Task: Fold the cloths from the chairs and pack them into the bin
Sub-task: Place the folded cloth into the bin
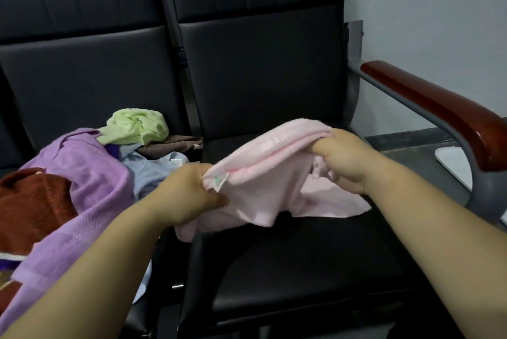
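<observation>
We stand over two black chairs: the left chair [82, 64] carries the unfolded heap and the right chair [274, 242] serves as our folding surface, its wooden armrest [439, 108] at the far right. In the heap lie a purple towel [90, 182], a rust cloth [33, 201], a blue cloth [153, 171] and, on top at the back, a green cloth [137, 127].

The pink cloth [274, 163] is the one in hand. It hangs doubled over between our hands just above the right seat, its loose lower edge trailing on the cushion. Our left hand [192, 193] pinches the near corner, where a small label [218, 182] shows; our right hand [348, 163] grips the far end, fingers curled into the fold. The hands are apart, with the cloth stretched between them.

We judge this to be an early fold, with most of the task ahead. The next move calls for squaring the edges and halving the cloth again. The bin is not in view.
</observation>
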Tool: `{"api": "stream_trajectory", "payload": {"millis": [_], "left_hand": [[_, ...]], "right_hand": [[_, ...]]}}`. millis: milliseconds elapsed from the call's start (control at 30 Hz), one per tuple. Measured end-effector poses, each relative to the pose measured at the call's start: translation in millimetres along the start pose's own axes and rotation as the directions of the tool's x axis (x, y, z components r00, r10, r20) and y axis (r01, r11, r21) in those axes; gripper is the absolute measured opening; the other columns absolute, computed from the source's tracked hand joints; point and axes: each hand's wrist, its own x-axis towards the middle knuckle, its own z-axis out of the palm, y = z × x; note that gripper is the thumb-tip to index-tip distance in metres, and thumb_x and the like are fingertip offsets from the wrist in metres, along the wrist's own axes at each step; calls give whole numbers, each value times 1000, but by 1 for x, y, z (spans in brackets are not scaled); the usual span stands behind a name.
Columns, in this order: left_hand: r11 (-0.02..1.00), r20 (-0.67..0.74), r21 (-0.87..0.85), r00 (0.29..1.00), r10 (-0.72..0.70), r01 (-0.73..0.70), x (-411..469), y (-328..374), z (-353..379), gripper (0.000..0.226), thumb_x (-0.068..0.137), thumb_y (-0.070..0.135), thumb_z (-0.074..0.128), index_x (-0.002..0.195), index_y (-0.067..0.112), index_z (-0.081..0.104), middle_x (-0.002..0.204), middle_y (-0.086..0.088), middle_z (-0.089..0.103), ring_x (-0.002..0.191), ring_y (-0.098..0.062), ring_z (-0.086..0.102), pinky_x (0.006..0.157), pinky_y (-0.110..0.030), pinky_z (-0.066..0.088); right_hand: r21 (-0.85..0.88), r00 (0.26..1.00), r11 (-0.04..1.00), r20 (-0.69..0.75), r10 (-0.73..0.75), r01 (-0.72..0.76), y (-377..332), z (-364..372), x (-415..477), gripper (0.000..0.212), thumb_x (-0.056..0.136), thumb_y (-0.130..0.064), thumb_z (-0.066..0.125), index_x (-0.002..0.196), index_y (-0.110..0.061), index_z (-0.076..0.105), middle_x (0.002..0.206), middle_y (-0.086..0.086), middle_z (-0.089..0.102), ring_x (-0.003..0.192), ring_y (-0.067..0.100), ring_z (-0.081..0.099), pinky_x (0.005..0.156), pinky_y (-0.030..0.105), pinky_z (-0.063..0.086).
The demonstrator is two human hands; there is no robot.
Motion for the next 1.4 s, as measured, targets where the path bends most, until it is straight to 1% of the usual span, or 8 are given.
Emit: {"api": "stream_trajectory", "payload": {"millis": [100,267,500,700,933,1033,1200,1400], "left_hand": [[961,-178,-277,983,-49,-2,3,-3,-1,15,80,16,76,94,22,74,87,11,77,81,-1,70,75,-22,56],[743,-123,-664,992,-9,-76,1,4,-11,33,82,10,72,115,8,71,111,-16,74,106,-33,71,90,-47,58],[1000,-57,-21,998,-10,9,1,-3,-7,13,82,25,80,87,19,69,68,12,72,64,-7,66,59,-19,48],[714,-160,-697,985,-59,-70,4,5,-3,21,91,7,65,111,4,69,95,-20,75,85,-31,73,73,-42,56],[997,35,-67,999,-39,41,3,-1,4,16,82,23,77,94,18,68,72,-1,75,69,-16,74,67,-39,58],[899,-57,-437,996,-62,31,8,-3,5,14,99,19,62,108,20,72,88,-12,78,89,-35,75,78,-48,60],[717,-147,-692,989,-29,-82,10,7,5,33,79,12,62,110,16,72,98,-14,77,90,-27,74,72,-34,59],[999,24,-42,999,-30,31,10,12,-1,25,73,25,88,87,19,68,71,2,73,58,-6,68,50,-25,52]], "right_hand": [[34,980,999,196,-39,33,-5,0,-6,30,91,-4,72,118,-16,76,113,9,77,110,24,73,98,43,57],[-697,997,717,46,62,-13,0,3,-2,6,87,-19,73,87,-23,77,82,0,76,75,25,69,69,41,56],[110,997,994,76,18,-27,0,-4,1,21,95,-7,66,109,-17,79,105,17,76,96,27,69,86,36,53],[-749,994,661,38,103,-40,3,-2,2,6,84,-24,75,91,-24,76,85,2,76,80,26,73,69,39,59],[-1,999,999,8,39,-39,-2,-10,1,21,95,-9,67,113,-15,76,98,18,75,91,33,73,92,47,58],[-214,975,976,202,90,-46,0,-14,-3,38,83,-4,79,115,-23,75,108,5,79,102,28,76,84,42,62],[-613,997,787,-2,82,-65,13,-13,7,21,82,-11,74,96,-27,76,92,0,77,90,27,74,82,39,60],[-391,995,919,-51,-85,59,-4,-10,2,27,86,-16,76,107,-34,77,99,3,79,100,30,75,94,55,59]]}}
